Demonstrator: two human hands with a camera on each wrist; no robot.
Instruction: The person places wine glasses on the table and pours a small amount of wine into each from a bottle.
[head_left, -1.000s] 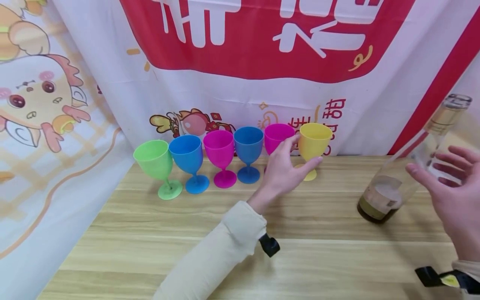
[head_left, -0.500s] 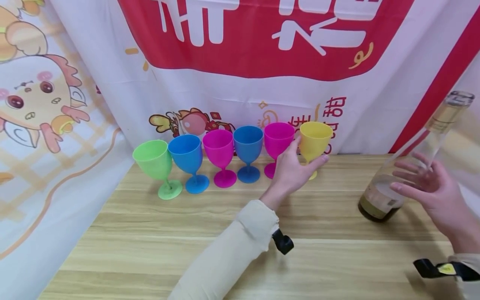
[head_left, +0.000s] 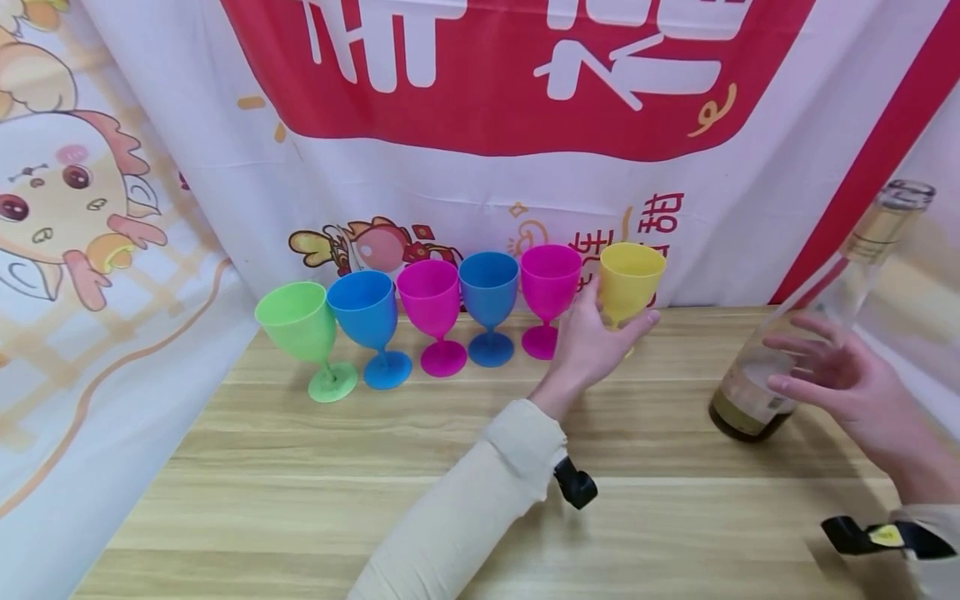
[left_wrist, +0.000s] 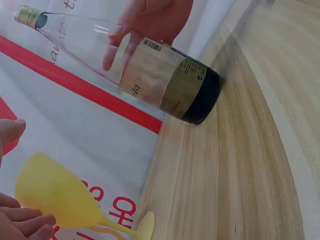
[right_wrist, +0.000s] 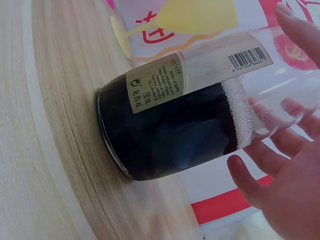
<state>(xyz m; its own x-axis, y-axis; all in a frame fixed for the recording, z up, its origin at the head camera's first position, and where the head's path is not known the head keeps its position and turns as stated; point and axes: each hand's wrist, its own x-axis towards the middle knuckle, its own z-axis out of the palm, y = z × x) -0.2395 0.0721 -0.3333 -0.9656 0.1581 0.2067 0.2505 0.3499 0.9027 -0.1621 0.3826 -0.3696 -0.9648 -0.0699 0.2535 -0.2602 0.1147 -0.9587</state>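
Note:
A yellow plastic goblet (head_left: pixel 632 275) stands upright at the right end of a row. My left hand (head_left: pixel 588 346) is around its near side, fingers by the bowl and thumb held away. In the left wrist view the fingertips (left_wrist: pixel 30 225) overlap the goblet's bowl (left_wrist: pixel 60 192); whether they touch is unclear. A clear glass bottle (head_left: pixel 753 392), partly filled with dark liquid, stands on the right. Beside its body is my right hand (head_left: pixel 847 387), fingers spread. The right wrist view has the bottle (right_wrist: pixel 175 130) between thumb and fingers, with the thumb apart from the glass.
Left of the yellow goblet stand a magenta goblet (head_left: pixel 551 279), a blue one (head_left: pixel 489 287), another magenta one (head_left: pixel 430 296), another blue one (head_left: pixel 365 308) and a green one (head_left: pixel 300 321). A printed cloth (head_left: pixel 450 187) hangs behind the wooden table (head_left: pixel 300 500).
My right hand has moved left, in close beside the bottle. My left hand has shifted slightly right, closer around the yellow goblet. The goblets and bottle stay standing where they were.

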